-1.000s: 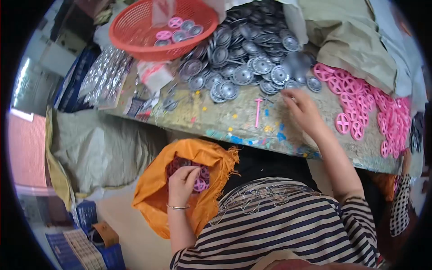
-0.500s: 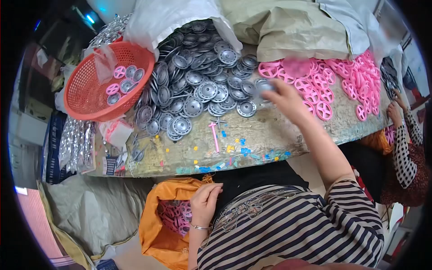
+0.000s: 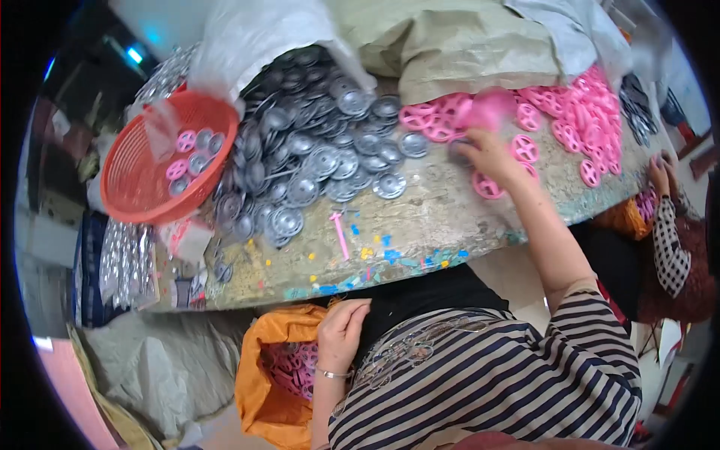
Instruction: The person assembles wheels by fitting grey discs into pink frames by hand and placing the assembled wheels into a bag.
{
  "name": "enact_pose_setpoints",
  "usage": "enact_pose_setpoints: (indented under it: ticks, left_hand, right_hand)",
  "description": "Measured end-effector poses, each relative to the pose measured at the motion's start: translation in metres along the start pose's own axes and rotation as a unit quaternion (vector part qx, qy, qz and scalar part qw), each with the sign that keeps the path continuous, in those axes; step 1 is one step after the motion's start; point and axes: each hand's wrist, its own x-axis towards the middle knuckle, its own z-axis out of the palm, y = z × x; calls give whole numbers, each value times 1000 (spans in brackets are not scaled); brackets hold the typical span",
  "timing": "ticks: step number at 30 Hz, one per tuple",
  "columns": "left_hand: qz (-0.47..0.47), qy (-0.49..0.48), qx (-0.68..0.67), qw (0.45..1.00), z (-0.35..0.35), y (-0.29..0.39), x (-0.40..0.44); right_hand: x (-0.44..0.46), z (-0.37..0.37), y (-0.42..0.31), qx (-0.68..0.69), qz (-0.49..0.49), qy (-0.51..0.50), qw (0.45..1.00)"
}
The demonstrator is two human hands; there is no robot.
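My right hand [image 3: 487, 154] is over the table at the near edge of the pink wheels [image 3: 442, 118], its fingers closed on a grey wheel [image 3: 459, 147] that is partly hidden and blurred. Beside the orange bag [image 3: 259, 390], my left hand [image 3: 343, 330] rests near my lap with its fingers pressed together; what they hold, if anything, is hidden. Pink wheels [image 3: 292, 367] lie inside that bag. Left of my right hand spreads a large heap of grey wheels [image 3: 315, 127]. A pink rod [image 3: 340, 236] lies on the tabletop.
A red basket [image 3: 124, 176] with a few pink and grey wheels stands at the left. Sacks [image 3: 480, 56] lie along the back. Small yellow and blue bits dot the table edge [image 3: 420, 262]. At the far right are another person's hands [image 3: 660, 174] and checked sleeve.
My right hand has moved right, from the grey heap to the pink wheels, with a grey wheel. My left hand has come out of the orange bag. The view has shifted.
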Motion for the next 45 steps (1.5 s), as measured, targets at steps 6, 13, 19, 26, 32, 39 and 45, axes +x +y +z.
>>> enact_pose_setpoints:
  ticks: [6, 13, 19, 26, 32, 39, 45]
  left_hand:
    - [-53, -23, -14, 998, 0, -5, -5]
    - [-120, -14, -86, 989, 4, -15, -7]
    - [-150, 14, -130, 980, 2, -17, -12]
    - [-229, 53, -178, 956, -2, -39, -29]
    - [-225, 56, -191, 954, -9, -57, -39]
    - [-192, 36, -89, 977, 3, -25, -26]
    - [-147, -1, 8, 989, 4, -14, -20]
  right_hand:
    - [-15, 37, -22, 147, -103, 39, 983]
    - [-29, 7, -3, 57, -90, 58, 993]
    - [39, -3, 93, -135, 14, 325, 936]
    - [106, -46, 74, -108, 230, 101, 962]
    - [165, 3, 61, -221, 202, 110, 948]
    - [130, 16, 56, -108, 114, 206, 966]
    - [86, 13, 38, -137, 97, 124, 978]
